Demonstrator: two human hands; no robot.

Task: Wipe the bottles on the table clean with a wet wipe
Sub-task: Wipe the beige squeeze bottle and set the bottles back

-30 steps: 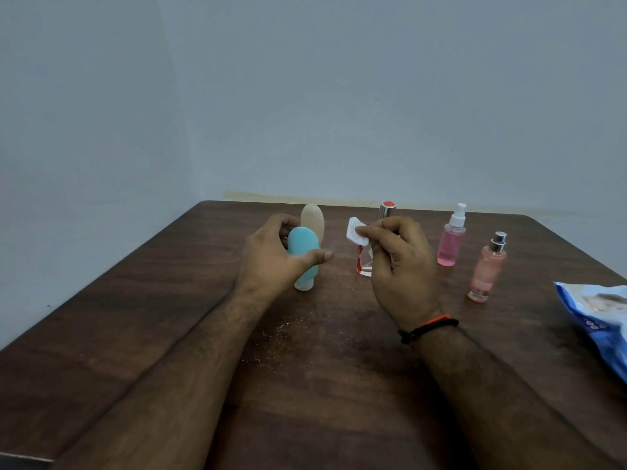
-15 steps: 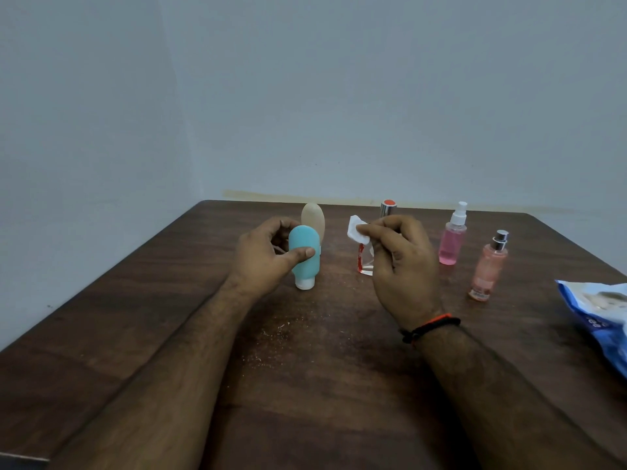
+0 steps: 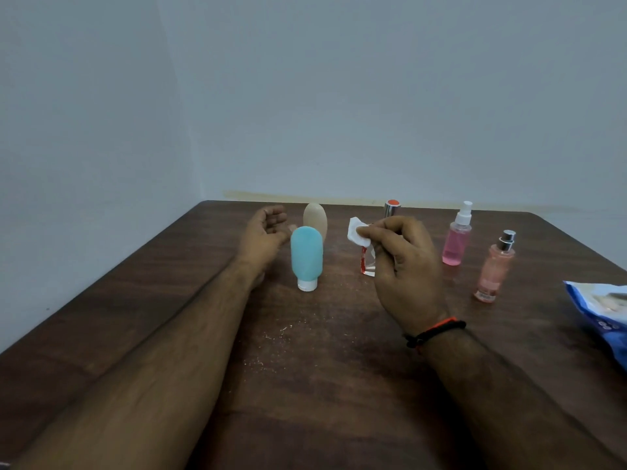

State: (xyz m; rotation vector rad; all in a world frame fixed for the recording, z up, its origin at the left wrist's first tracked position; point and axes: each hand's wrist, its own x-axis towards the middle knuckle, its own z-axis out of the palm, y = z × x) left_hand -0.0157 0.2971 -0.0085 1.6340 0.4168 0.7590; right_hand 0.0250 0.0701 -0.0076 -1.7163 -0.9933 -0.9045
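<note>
**Blue tube standing free, wipe in right hand**

Left hand (image 3: pixel 266 232) sits just left of the blue tube (image 3: pixel 306 254), palm turned up, fingers (image 3: pixel 276 213) loosely curled and holding nothing; it is close beside the tube, and contact at the thumb cannot be told. The tube stands cap-down on the worktop (image 3: pixel 135 300), long axis vertical. A beige tube (image 3: pixel 315 220) stands upright just behind it, partly hidden.

Right hand (image 3: pixel 403 262) pinches a small white wet wipe (image 3: pixel 356 234) between thumb and forefinger, the other fingers curled in. The wipe hangs right of the blue tube, near its top, apart from it. Behind this hand is a clear bottle with red marks (image 3: pixel 366 262) and a silver, orange-topped cap, mostly hidden.

To the right stand a pink spray bottle (image 3: pixel 456 244) and a peach spray bottle (image 3: pixel 493 269), upright, near each other. A blue wipe pack (image 3: pixel 600 307) lies at the right edge.

Key relation: the left hand is nearer both tubes; the right hand with the wipe is nearest the clear bottle. Next bottle to wipe is probably the beige tube or the clear one; cannot say which. Tall narrow bottles standing near one another could tip if knocked.
</note>
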